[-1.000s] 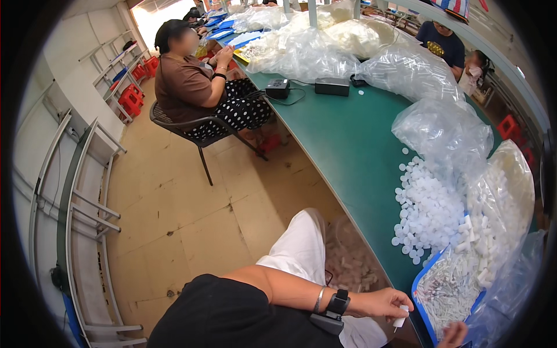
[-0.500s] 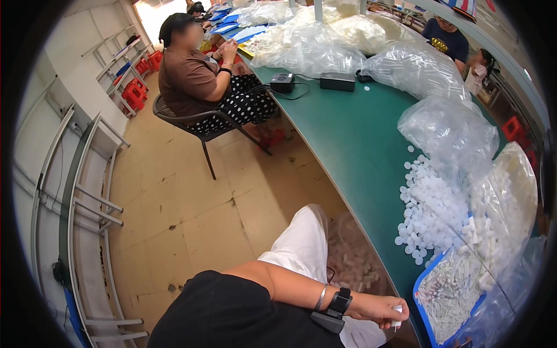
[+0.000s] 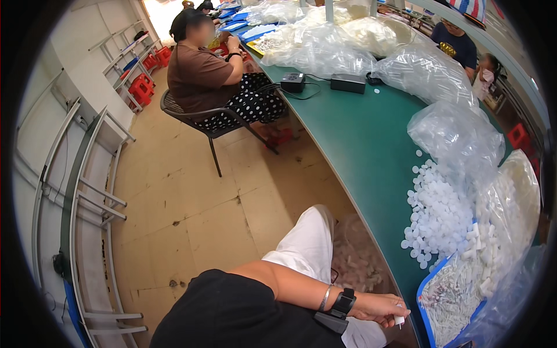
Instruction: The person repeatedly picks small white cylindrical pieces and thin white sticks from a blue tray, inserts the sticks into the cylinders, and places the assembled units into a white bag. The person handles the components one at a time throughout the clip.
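My left hand (image 3: 378,307) is closed, its fingertips pinching a small white plastic piece (image 3: 399,320) with a thin tip pointing down. It hovers by the green table's near edge, above my lap. Just right of it lies a blue tray (image 3: 422,304) heaped with thin white sticks (image 3: 449,296), some with reddish marks. Behind the tray spreads a pile of round white discs (image 3: 438,214). Small white cylindrical pieces (image 3: 489,255) spill from a clear bag beside the tray. My right hand does not show.
Clear plastic bags (image 3: 458,130) line the far side of the green table (image 3: 348,133). A black power adapter (image 3: 348,83) and cables lie farther up. At the left, a co-worker (image 3: 203,75) sits on a dark chair (image 3: 188,116). A bag of pieces (image 3: 354,249) is under the table.
The whole view has shifted slightly, so the table and tray appear a little farther right. My left hand has turned a little and still pinches the white piece.
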`<state>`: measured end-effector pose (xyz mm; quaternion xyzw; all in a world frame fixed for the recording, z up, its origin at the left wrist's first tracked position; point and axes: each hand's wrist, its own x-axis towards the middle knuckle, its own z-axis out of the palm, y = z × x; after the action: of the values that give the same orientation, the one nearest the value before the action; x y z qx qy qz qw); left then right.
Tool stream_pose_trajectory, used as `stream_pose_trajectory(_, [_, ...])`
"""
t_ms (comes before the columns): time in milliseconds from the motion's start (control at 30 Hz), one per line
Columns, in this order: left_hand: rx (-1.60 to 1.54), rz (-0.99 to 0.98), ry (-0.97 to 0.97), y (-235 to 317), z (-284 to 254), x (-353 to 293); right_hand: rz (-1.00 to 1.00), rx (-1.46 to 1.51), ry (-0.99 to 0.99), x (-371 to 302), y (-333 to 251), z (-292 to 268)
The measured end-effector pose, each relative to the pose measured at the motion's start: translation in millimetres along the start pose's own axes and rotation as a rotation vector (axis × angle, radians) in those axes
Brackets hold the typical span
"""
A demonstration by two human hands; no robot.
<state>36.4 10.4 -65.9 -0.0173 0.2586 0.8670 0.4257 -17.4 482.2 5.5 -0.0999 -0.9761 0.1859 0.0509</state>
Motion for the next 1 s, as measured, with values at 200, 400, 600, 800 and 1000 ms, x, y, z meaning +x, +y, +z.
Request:
stream_pose_trajectory(200, [-0.031,-0.007,0.017,1,-1,2,0.005,-0.002,0.010,4,-2,-5])
stream_pose_trajectory(400, [0.012,0.083,0.079,2,-3,1,0.002,-0.180,0.092,-12,-42,-15])
stream_pose_trajectory(600, [0.035,0.164,0.085,5,10,-2,-0.262,0.110,-0.029,-86,-192,6])
stream_pose_trajectory(800, [0.156,0.240,0.151,6,15,-3,-0.564,0.291,-0.390,-128,-273,67])
stream_pose_trajectory(1000, [0.112,0.326,0.308,21,4,-16,-0.554,0.376,-0.213,-122,-274,105])
